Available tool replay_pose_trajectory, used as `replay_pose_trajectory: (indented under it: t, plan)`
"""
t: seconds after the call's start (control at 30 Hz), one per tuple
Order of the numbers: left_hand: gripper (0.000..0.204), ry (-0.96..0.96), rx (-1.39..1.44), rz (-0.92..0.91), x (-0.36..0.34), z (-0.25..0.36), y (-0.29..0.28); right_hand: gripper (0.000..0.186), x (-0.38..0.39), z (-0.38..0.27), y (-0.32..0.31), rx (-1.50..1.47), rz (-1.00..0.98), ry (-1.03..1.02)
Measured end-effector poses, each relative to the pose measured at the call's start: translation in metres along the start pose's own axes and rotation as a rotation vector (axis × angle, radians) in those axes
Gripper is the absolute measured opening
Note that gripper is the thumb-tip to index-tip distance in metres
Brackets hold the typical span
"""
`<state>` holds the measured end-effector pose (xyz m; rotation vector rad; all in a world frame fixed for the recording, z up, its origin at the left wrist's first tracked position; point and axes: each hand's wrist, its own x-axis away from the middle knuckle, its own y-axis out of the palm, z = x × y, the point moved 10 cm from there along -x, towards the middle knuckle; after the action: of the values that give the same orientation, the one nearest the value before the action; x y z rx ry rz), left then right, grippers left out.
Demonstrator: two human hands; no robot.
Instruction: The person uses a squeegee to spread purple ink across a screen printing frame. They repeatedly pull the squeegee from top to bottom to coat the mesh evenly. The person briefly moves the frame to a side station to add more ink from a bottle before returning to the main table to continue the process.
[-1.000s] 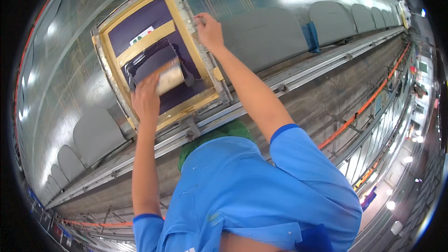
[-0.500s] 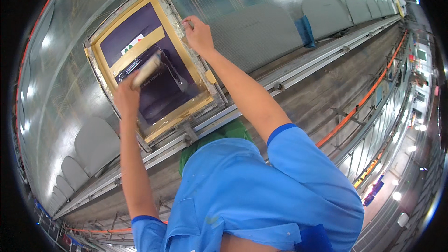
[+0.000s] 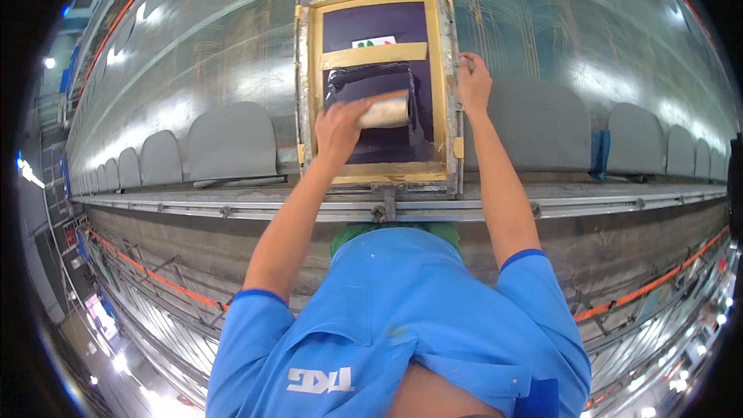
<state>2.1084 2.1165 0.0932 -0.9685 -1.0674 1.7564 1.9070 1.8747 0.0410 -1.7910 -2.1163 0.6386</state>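
A screen-printing frame (image 3: 446, 108) with tan tape borders stands in front of me on the long table, its purple mesh (image 3: 374, 22) crossed by a tape strip (image 3: 379, 53) under a small white, green and red patch. Dark, glossy ink (image 3: 414, 120) lies on the lower half. My left hand (image 3: 340, 125) is closed on the end of a pale squeegee (image 3: 384, 110), which rests over the ink. My right hand (image 3: 474, 81) is closed at the frame's right rail, fingertips on a small grip there that is hard to make out.
Grey cut panels (image 3: 232, 142) line the long glossy table (image 3: 186, 62) on both sides, with a blue piece (image 3: 599, 153) at the right. A metal rail (image 3: 503, 209) with clamps runs along the near edge. Racks with orange bars (image 3: 159, 269) stand below, either side of my body.
The view has swung level, so the frame now appears centred and upright. The squeegee in my left hand has shifted and turned over the ink; my right hand still holds at the frame's side.
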Motion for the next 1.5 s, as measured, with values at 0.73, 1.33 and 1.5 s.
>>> replay_pose_trajectory:
  t: [0.73,1.33,1.5]
  plan:
    - [0.061,-0.005,0.068,-0.071,0.133,-0.018,-0.041,0.025,0.017,-0.089,0.027,0.06,0.03,-0.162]
    - [0.051,0.004,-0.093,-0.051,0.216,-0.287,-0.129,0.025,0.147,-0.161,0.301,-0.03,-0.069,-0.079]
    - [0.049,0.121,-0.178,-0.053,0.239,-0.293,-0.132,0.024,0.153,-0.168,0.307,0.005,-0.019,-0.094]
